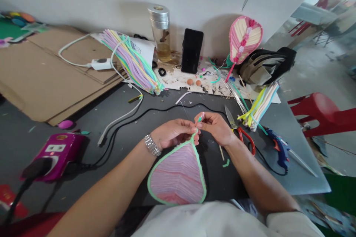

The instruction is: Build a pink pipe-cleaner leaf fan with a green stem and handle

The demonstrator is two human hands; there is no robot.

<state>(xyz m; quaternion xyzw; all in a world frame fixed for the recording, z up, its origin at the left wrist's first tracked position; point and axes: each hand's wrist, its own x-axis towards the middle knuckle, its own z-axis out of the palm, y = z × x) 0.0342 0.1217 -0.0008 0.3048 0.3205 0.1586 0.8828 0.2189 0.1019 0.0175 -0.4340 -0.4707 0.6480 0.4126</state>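
A flat pink leaf-shaped fan (pixel 178 176) with a green pipe-cleaner rim lies on the dark table in front of me, its pointed tip facing away. My left hand (pixel 174 133), with a silver watch on its wrist, is closed and pinches the fan's tip. My right hand (pixel 215 126) is closed too, pinching the pink and green pipe-cleaner ends (pixel 200 117) that stick up from the same tip. The two hands touch at the tip. A thin wire runs up from between my fingers.
Red-handled scissors (pixel 240 131) and a blue glue gun (pixel 279 148) lie right of my hand, beside a bunch of pipe cleaners (pixel 258 107). Behind them stand a finished pink fan (pixel 244 39), a phone (pixel 191 50), a jar (pixel 160 31), pastel pipe cleaners (pixel 132 61) and cardboard (pixel 50 74). A magenta power strip (pixel 58 153) sits left.
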